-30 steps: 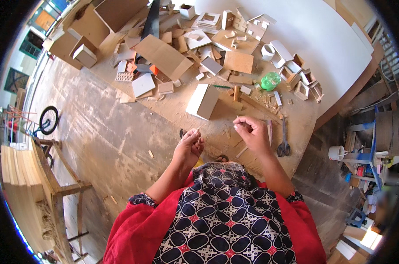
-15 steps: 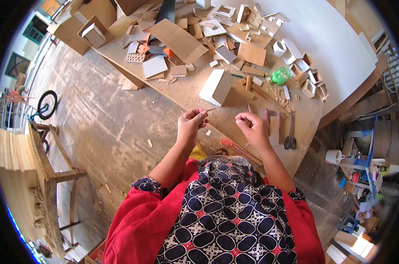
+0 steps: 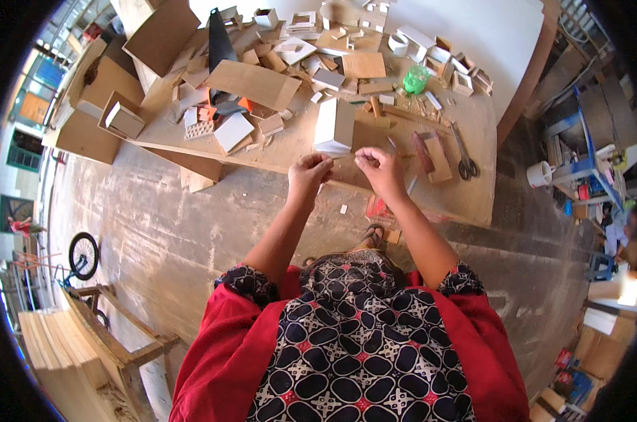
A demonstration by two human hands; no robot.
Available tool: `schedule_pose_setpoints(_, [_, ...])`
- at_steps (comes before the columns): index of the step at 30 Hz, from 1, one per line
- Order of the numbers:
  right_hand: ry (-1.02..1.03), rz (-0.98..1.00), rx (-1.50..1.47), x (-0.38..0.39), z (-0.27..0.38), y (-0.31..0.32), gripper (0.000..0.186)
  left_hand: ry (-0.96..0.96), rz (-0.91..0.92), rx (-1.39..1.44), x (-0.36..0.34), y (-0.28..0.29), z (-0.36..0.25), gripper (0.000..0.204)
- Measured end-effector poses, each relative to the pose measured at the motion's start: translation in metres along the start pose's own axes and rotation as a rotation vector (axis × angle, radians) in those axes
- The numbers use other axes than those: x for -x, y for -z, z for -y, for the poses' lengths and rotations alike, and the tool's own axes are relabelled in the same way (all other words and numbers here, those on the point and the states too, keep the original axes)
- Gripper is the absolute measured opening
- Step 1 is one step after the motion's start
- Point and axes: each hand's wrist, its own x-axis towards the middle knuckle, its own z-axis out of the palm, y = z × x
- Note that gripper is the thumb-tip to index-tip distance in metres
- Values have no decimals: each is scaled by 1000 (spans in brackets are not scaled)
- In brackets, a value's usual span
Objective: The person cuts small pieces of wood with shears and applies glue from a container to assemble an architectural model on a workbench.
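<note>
Sliver of thin, pale material (image 3: 337, 158) juts from the person's left hand (image 3: 306, 177), pinched between thumb and fingers, in the gap between the two hands and near the front edge of the surface (image 3: 466, 204). The right hand (image 3: 383, 170) is just beside it, its fingers bent and the thumb and forefinger tips close together; whether they grip anything I cannot tell. Just beyond the hands a white box with a brown side (image 3: 332, 126) stands on the surface.

To the right of the box lie a reddish-brown strip (image 3: 423, 152), a flat tan board (image 3: 441, 162) and dark-handled scissors (image 3: 467, 167), blades pointing away from the person. Farther back sits a green plastic container (image 3: 415, 79), with small open wooden boxes (image 3: 463, 84) to its right. Toward the left, a brown panel (image 3: 255, 84) lies across a saw with a dark blade (image 3: 221, 56) among scattered offcuts. A large white sheet (image 3: 487, 42) spreads behind.

Below the front edge, a sandalled foot (image 3: 372, 235) shows on the stained floor (image 3: 164, 225). Well off to the left are a bicycle wheel (image 3: 84, 256) and stacked pale planks (image 3: 51, 344); off to the right, a white bucket (image 3: 540, 174).
</note>
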Motion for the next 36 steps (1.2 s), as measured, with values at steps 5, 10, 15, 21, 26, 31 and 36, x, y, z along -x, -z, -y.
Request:
schedule_pose_setpoints(5, [7, -116, -106, 2, -31, -28, 18, -8, 71, 8, -16, 4, 10, 15])
schedule_pose_setpoints(10, [-51, -198, -187, 6, -37, -39, 18, 0, 73, 81, -17, 2, 10, 18])
schedule_pose_setpoints(15, [-34, -240, -161, 10, -28, -43, 19, 14, 55, 71, -21, 3, 11, 21])
schedule_pose_setpoints(21, [-77, -257, -35, 15, -13, -39, 18, 11, 72, 10, -20, 3, 11, 21])
schedule_pose_setpoints(26, [11, -278, -65, 14, -24, -43, 18, 6, 99, -10, -21, 4, 12, 21])
schedule_pose_setpoints(31, [54, -357, -41, 12, -33, -46, 18, 17, 124, -16, -18, 3, 10, 21])
schedule_pose_setpoints(36, [13, -363, -12, 12, -29, -50, 18, -28, 117, -2, -20, 4, 13, 19])
